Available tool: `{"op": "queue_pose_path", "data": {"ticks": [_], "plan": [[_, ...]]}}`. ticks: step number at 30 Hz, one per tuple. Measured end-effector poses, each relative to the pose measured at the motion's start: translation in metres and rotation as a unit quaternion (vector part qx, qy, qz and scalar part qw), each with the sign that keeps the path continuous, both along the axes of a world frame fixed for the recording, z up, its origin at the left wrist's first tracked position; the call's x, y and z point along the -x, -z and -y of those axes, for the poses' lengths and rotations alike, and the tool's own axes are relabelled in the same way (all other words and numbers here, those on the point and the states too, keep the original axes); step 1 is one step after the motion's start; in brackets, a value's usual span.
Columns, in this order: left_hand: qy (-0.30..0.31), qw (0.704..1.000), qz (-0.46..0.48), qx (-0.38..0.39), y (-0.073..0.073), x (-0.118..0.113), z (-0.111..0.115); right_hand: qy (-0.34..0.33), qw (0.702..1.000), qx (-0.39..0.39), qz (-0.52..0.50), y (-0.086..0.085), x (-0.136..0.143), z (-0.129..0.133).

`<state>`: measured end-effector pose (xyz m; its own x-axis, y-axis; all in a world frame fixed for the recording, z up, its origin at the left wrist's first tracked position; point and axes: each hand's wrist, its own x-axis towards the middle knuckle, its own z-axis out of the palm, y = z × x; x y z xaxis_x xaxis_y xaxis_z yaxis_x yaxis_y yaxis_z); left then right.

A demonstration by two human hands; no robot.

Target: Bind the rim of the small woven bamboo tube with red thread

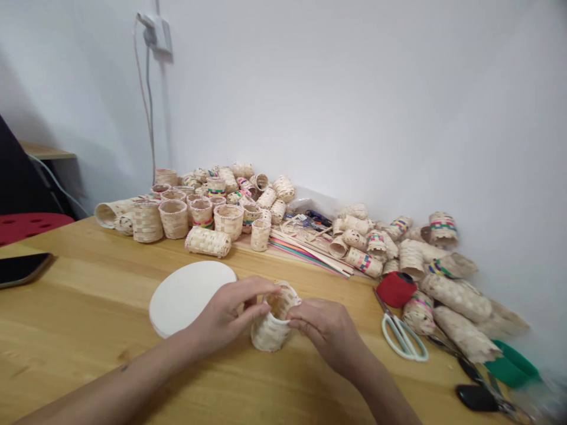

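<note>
A small woven basket (271,333) of pale strips stands on the wooden table in front of me, its mouth facing up and tilted slightly. A white edging runs around its rim. From the left, my left hand (234,307) grips the rim, with thumb and fingers closed on its near-left side. My right hand (325,330) pinches the rim on the right side, fingers pressed together. Whether a thin strip or thread is also between the right fingers is too small to tell. Just behind my left hand lies a round white disc (190,295), partly covered by that hand.
Many woven baskets (172,219) crowd the table's back left, and more (363,260) lie at the right. Between them are coloured strips (305,254). White-handled scissors (404,339), a red thread spool (396,289) and a green roll (511,363) sit right. A phone (24,268) lies left.
</note>
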<state>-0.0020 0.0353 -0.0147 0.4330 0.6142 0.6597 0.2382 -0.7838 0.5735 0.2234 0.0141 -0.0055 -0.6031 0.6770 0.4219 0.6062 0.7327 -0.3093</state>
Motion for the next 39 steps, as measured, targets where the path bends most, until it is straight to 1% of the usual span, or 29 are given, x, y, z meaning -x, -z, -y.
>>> {"op": "queue_pose_path", "data": {"ticks": [1,2,3,5,8,10,12,15,17,21,23,26,34,37,39], "plan": [[-0.027,1.0,0.012,0.006,0.0,0.003,-0.002,-0.003,1.0,-0.006,0.0,0.0,-0.001,-0.001],[-0.041,0.999,0.022,0.011,-0.001,0.006,-0.004,-0.007,1.0,-0.012,0.0,0.001,-0.003,-0.003],[-0.039,0.999,0.029,0.011,-0.001,0.008,-0.006,-0.011,1.0,-0.015,-0.001,0.001,-0.004,-0.004],[0.005,1.0,0.021,0.008,-0.004,0.013,-0.01,-0.016,1.0,-0.016,0.001,0.002,-0.005,-0.005],[0.084,0.996,-0.032,0.016,-0.009,0.017,-0.015,-0.019,1.0,-0.008,0.005,0.003,-0.006,-0.004],[0.104,0.992,-0.063,0.018,-0.012,0.019,-0.017,-0.022,1.0,-0.002,0.008,0.003,-0.006,-0.005],[0.112,0.99,-0.084,0.005,-0.013,0.02,-0.017,-0.025,1.0,0.002,0.007,0.002,-0.006,-0.005],[0.106,0.99,-0.097,-0.014,-0.012,0.019,-0.016,-0.034,0.999,0.012,0.0,0.001,-0.005,-0.005],[0.1,0.991,-0.084,-0.027,-0.012,0.018,-0.015,-0.039,0.999,0.022,-0.005,0.0,-0.005,-0.004],[0.127,0.988,-0.063,-0.053,-0.012,0.014,-0.014,-0.031,0.999,0.023,0.001,0.0,-0.005,-0.004],[0.136,0.987,-0.07,-0.05,-0.013,0.012,-0.014,-0.027,0.999,0.016,0.012,0.001,-0.006,-0.004],[0.122,0.988,-0.086,-0.031,-0.013,0.01,-0.011,-0.024,0.999,0.004,0.021,0.0,-0.007,-0.004],[0.102,0.989,-0.107,0.007,-0.016,0.009,-0.006,-0.024,0.999,0.012,0.017,0.0,-0.005,-0.004],[0.09,0.99,-0.11,0.0,-0.014,0.009,-0.008,-0.026,0.999,0.019,0.01,0.001,-0.004,-0.004],[0.098,0.988,-0.116,-0.009,-0.013,0.009,-0.009,-0.023,0.999,0.023,0.008,0.001,-0.004,-0.003]]}}
